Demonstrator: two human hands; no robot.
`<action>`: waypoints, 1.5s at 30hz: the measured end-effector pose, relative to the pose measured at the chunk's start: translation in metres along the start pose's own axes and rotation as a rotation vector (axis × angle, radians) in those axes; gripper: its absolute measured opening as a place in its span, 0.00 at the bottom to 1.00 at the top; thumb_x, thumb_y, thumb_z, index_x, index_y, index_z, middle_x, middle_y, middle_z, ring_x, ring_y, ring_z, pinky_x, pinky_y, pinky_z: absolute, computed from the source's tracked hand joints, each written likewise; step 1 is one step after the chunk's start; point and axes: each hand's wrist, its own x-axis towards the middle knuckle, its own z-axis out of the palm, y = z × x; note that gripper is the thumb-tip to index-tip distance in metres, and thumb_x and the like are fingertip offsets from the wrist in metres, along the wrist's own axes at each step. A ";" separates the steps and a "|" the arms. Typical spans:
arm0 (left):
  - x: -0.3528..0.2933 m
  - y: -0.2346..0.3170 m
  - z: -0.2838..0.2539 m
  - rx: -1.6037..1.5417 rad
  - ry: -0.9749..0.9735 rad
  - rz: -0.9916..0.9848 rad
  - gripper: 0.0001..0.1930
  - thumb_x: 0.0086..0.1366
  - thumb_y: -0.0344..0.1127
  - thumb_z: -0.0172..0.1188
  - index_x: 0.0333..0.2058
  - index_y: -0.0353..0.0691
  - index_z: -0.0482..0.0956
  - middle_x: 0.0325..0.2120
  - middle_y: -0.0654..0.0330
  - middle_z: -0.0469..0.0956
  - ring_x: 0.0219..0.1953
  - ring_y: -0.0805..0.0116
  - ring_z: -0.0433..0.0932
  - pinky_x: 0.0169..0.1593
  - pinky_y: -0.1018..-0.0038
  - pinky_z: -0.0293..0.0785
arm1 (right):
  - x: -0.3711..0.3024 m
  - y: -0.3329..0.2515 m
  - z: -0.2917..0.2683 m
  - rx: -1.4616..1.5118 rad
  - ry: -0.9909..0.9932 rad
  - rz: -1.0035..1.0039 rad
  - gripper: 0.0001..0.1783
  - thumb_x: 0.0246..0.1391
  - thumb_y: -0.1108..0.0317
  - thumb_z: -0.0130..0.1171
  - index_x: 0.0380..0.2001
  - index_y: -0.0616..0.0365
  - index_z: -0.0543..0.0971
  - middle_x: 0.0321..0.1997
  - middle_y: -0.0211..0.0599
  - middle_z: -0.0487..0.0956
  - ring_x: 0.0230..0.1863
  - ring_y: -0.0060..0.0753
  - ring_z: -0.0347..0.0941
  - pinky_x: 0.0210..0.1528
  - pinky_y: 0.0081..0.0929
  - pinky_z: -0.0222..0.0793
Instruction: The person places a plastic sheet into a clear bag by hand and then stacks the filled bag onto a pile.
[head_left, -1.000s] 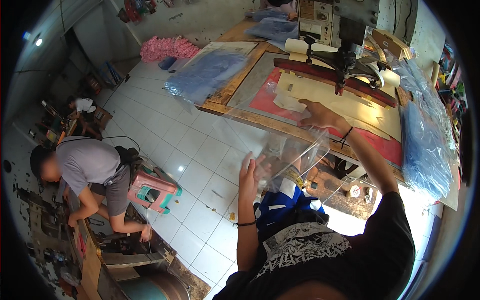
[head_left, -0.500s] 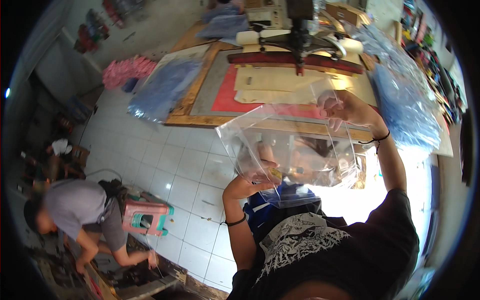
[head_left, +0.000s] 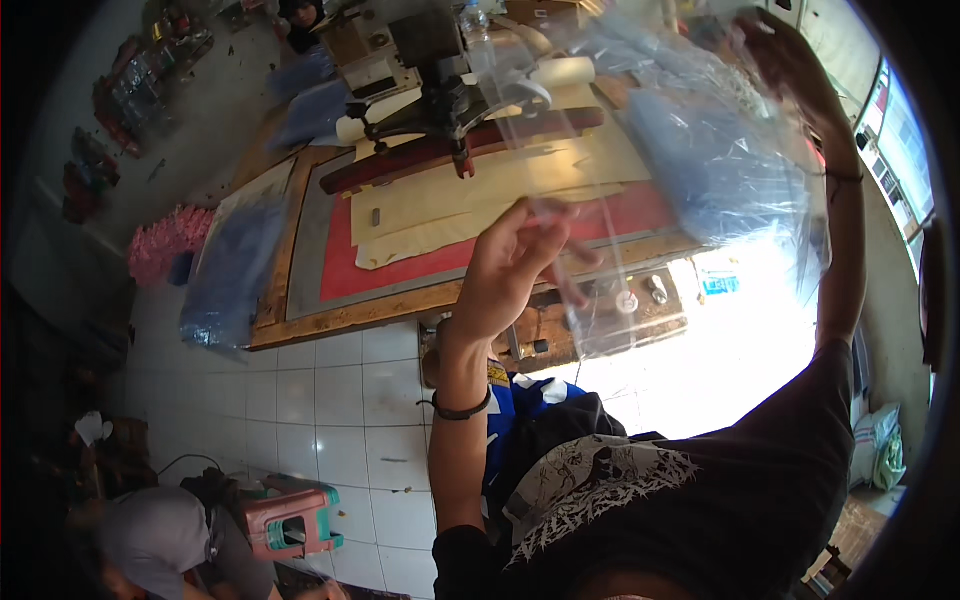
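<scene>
A thin, see-through plastic bag (head_left: 597, 290) hangs over the front edge of the table, its edges blurred. My left hand (head_left: 515, 265) is raised at the middle with bent fingers and thumb closed at the bag's near left side. Far to the upper right, my right hand (head_left: 785, 65) is stretched out above a pile of clear and bluish plastic (head_left: 700, 150). Motion smears its fingers, so whether it holds the plastic does not show. Beyond my left hand lie yellowish sheets (head_left: 430, 215) on a red sheet (head_left: 345, 275).
A black metal arm with a dark red bar (head_left: 400, 165) stands over the wood-framed table (head_left: 300, 325). Bluish plastic (head_left: 230, 270) lies on its left side, near a pink heap (head_left: 165, 245). At lower left, a person (head_left: 160, 540) bends beside a pink-and-green stool (head_left: 290, 520).
My right hand has swung up and right, away from my left hand, over the plastic pile. My left hand has risen toward the table. The view has turned, shifting the table left.
</scene>
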 end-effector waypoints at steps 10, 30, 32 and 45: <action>0.229 0.009 0.078 -0.004 0.025 0.239 0.29 0.73 0.38 0.49 0.64 0.25 0.54 0.40 0.47 0.83 0.33 0.56 0.86 0.34 0.73 0.79 | 0.137 0.018 -0.136 -0.839 -0.004 -0.114 0.16 0.64 0.64 0.51 0.54 0.53 0.75 0.40 0.30 0.74 0.19 0.17 0.70 0.17 0.18 0.66; 0.267 -0.220 0.094 1.048 0.014 0.058 0.26 0.72 0.52 0.38 0.61 0.48 0.71 0.66 0.33 0.48 0.70 0.34 0.44 0.70 0.44 0.41 | -0.025 0.298 0.019 -1.222 -0.134 0.620 0.44 0.60 0.26 0.32 0.73 0.35 0.51 0.77 0.51 0.46 0.77 0.63 0.39 0.65 0.82 0.33; 0.262 -0.220 0.086 1.037 -0.031 0.002 0.26 0.72 0.52 0.38 0.63 0.50 0.68 0.67 0.33 0.46 0.71 0.35 0.41 0.70 0.44 0.39 | -0.020 0.296 0.024 -1.230 -0.127 0.639 0.42 0.61 0.27 0.32 0.73 0.34 0.51 0.77 0.51 0.46 0.77 0.62 0.39 0.65 0.82 0.33; 0.264 -0.244 0.069 0.773 0.213 0.299 0.35 0.71 0.47 0.43 0.69 0.34 0.45 0.59 0.39 0.66 0.62 0.41 0.62 0.65 0.50 0.52 | -0.008 0.299 -0.009 -1.065 0.206 0.548 0.40 0.54 0.42 0.63 0.61 0.57 0.68 0.49 0.47 0.80 0.54 0.47 0.75 0.54 0.58 0.60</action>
